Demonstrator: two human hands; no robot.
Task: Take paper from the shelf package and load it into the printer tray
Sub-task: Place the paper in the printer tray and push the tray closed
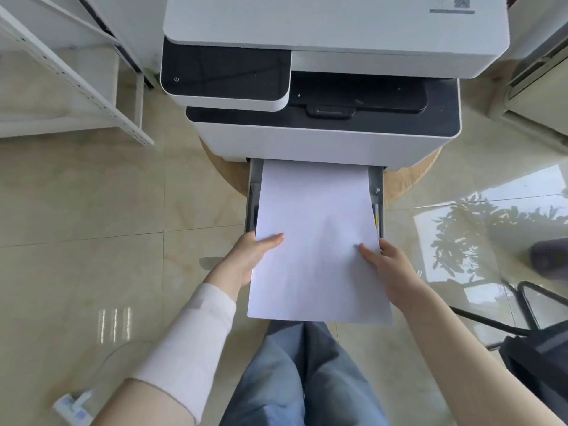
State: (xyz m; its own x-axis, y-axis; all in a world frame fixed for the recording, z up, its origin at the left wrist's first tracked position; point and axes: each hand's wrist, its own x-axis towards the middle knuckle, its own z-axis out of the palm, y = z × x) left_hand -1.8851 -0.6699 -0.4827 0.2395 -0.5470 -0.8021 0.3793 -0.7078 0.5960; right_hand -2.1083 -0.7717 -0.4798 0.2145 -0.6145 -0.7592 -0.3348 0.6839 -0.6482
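Note:
A white stack of paper (318,241) lies lengthwise over the pulled-out grey tray (377,192) of the white and black printer (322,136). Its far end is under the printer's front; its near end sticks out past the tray over my knees. My left hand (249,259) grips the stack's left edge, thumb on top. My right hand (388,269) grips the right edge the same way. The paper hides most of the tray floor.
The printer stands on a round wooden stand (412,176). A white metal shelf unit (76,87) is at the left. A black chair frame (528,315) and a dark bag are at the right. A white power strip (73,407) lies on the tiled floor.

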